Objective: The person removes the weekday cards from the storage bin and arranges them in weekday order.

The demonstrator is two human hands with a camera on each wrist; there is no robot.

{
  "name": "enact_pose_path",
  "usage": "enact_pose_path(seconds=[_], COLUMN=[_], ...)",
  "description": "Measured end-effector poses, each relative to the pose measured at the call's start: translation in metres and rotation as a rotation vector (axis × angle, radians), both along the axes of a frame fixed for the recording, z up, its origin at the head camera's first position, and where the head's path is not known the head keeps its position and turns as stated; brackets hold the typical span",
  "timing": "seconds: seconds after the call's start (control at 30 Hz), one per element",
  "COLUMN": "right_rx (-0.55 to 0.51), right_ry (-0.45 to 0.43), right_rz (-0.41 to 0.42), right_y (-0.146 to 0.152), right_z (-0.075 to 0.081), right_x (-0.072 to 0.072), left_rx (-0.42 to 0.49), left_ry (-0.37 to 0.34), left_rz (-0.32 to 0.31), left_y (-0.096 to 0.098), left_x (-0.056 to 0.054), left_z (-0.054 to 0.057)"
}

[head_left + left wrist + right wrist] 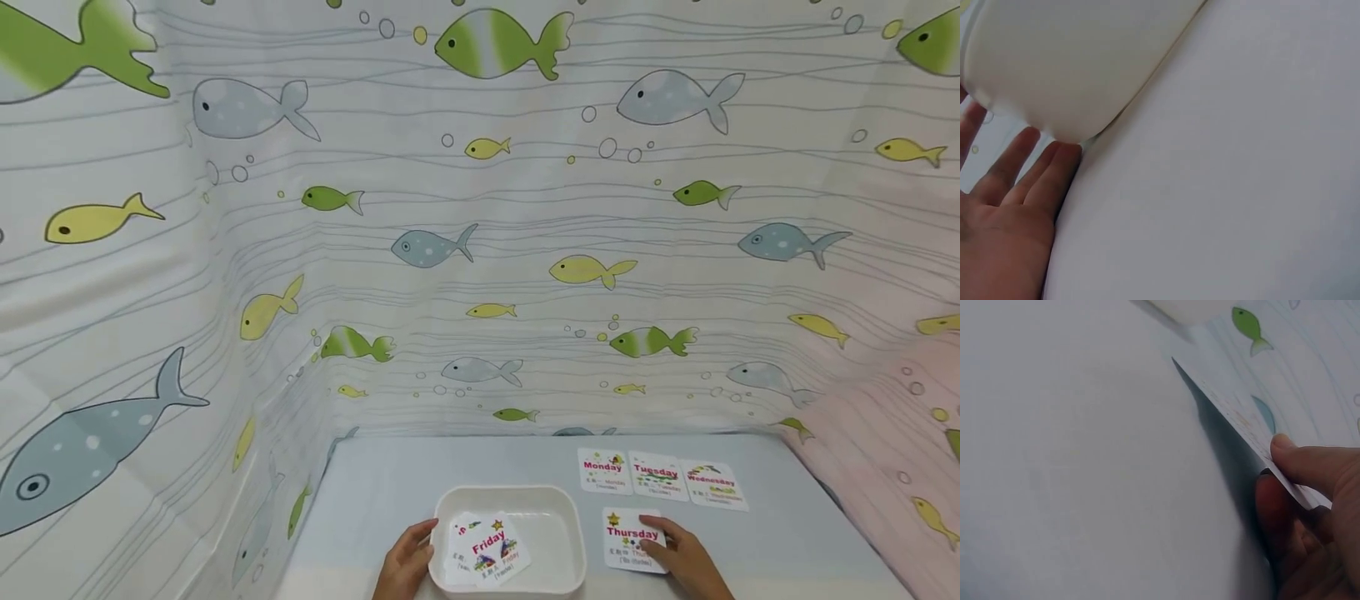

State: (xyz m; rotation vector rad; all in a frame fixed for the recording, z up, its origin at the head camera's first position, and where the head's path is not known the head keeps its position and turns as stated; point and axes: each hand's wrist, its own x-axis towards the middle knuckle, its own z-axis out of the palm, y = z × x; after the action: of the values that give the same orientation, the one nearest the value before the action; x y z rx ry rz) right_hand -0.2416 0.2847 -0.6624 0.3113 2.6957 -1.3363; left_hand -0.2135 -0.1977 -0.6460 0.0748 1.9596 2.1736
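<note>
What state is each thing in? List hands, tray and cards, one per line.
Left hand: fingers extended, touching the tray's side
Right hand: pinching the Thursday card
White tray: upright, open-topped, holding cards
Friday card: face up, askew in the tray
Card beneath it: face up, partly covered
Thursday card: face up, tilted, partly raised
Monday, Tuesday, Wednesday cards: face up, in a row

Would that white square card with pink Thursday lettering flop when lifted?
The white square Thursday card probably stays fairly stiff: pinched near one edge by the right hand, it looks nearly straight. Its thin edge suggests little weight, and its flat shape should slide, not roll.
</note>
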Motion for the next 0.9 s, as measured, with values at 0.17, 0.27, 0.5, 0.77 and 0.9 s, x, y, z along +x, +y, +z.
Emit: enact_pose_path(seconds=[0.17,0.27,0.5,0.77,0.9], right_rx=[0.005,0.0,0.024,0.164,0.256], right_ry=[0.004,0.003,0.009,0.041,0.069], right_rz=[0.004,-0.004,0.013,0.118,0.161], right_y=[0.004,0.005,-0.001,-0.013,-0.021], right_z=[0.002,0.004,0.007,0.008,0.009], right_x=[0.002,0.003,0.001,-0.007,-0.006], left_rx=[-0.032,-0.033,0.005,-0.018,-0.013], left_ry=[0.038,0.058,0.072,0.072,0.057], left_rz=[0.042,0.049,0.047,0.057,0.06], left_y=[0.008,0.011,0.011,0.008,0.006], left_x=[0.003,0.002,0.001,0.005,0.006], left_z=[-0.002,-0.001,-0.001,-0.002,-0.001])
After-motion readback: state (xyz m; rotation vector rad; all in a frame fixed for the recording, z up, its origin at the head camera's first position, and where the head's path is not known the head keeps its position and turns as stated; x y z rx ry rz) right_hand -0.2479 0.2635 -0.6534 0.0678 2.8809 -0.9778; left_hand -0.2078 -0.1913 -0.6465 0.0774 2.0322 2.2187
